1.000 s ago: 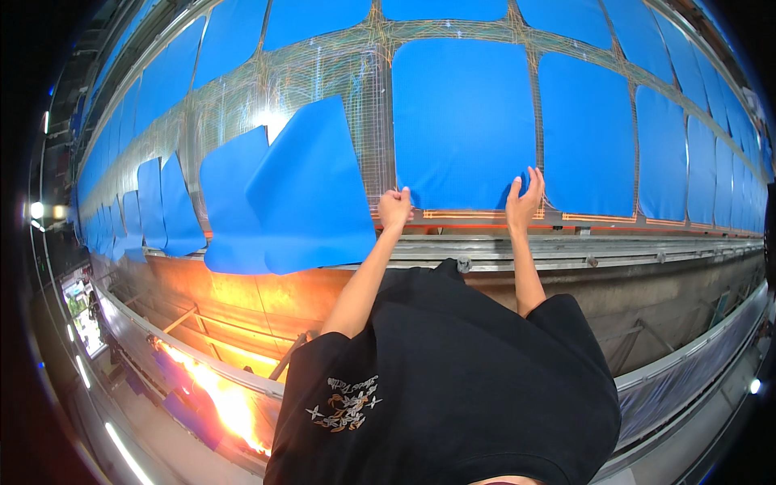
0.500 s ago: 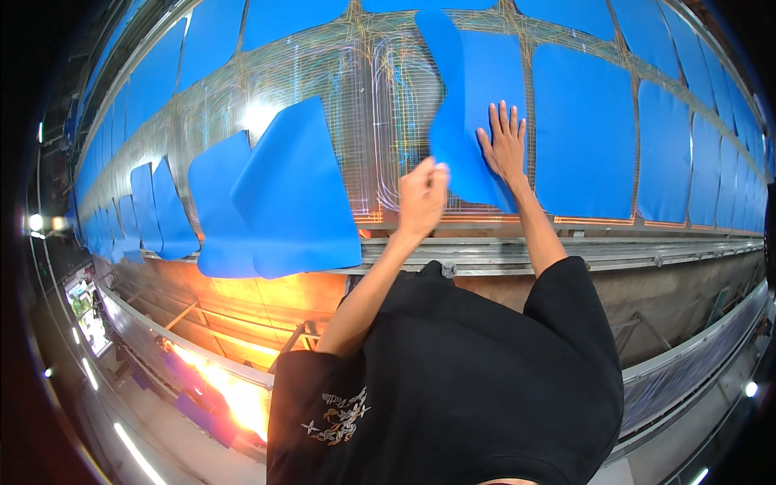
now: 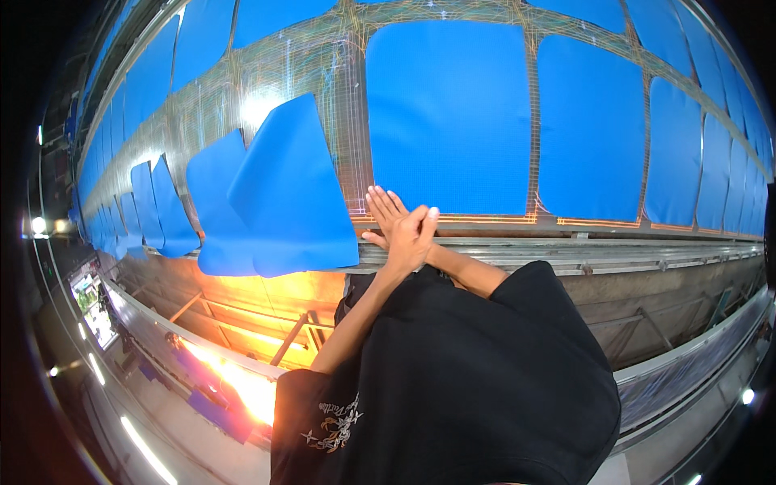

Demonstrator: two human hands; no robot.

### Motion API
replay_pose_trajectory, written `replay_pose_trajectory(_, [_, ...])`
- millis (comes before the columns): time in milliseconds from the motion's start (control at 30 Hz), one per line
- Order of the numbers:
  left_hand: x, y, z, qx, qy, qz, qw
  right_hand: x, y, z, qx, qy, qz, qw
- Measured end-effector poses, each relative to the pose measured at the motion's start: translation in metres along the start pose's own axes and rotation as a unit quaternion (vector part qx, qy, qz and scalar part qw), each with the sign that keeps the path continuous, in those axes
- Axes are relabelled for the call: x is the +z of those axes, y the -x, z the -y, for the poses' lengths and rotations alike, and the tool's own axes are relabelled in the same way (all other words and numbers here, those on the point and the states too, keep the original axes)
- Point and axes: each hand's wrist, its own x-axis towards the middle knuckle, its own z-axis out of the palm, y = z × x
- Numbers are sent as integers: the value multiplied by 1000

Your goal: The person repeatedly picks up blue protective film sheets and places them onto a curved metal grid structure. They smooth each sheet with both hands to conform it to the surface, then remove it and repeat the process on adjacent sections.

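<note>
Blue sheets lie flat in rows on a long board covered in coloured grid lines. Near the lower-left corner of the middle sheet is my right hand, fingers stretched out. My left hand is closed and crosses in front of it; whatever its fingers may hold is hidden. Just left of both hands, overlapping blue sheets hang loose with curled edges, draped over the board's lower edge.
A metal rail runs along the board's near edge. Below it are a trough with struts and, at lower left, a bright orange-white glow, possibly flame. My black sleeves and shirt fill the bottom centre.
The middle sheet, curled up half a second ago, now lies flat. My right hand has moved down and left, and my left hand has dropped lower, so the two now cross.
</note>
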Motion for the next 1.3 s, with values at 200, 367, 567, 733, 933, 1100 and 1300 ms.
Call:
replay_pose_trajectory(200, [2,-34,-42,-2,41,66,997,-90,4,-85,57,257,-7,965])
replay_pose_trajectory(367, [-19,-36,-39,-83,59,44,994,-184,-37,-174,247,297,-205,899])
replay_pose_trajectory(567, [-30,-27,-5,-109,33,7,993,-109,-122,-128,189,279,-148,930])
replay_pose_trajectory(733, [-24,-39,-13,-60,38,-6,997,-8,-140,-44,19,98,-21,995])
replay_pose_trajectory(933, [6,-59,-24,111,-20,-25,993,-22,-93,-37,-15,92,32,995])
replay_pose_trajectory(1100, [41,-78,-2,175,-104,58,977,-123,-11,-105,79,252,22,964])
replay_pose_trajectory(1300, [78,-161,41,188,-295,94,932,-199,1,-156,145,317,45,936])
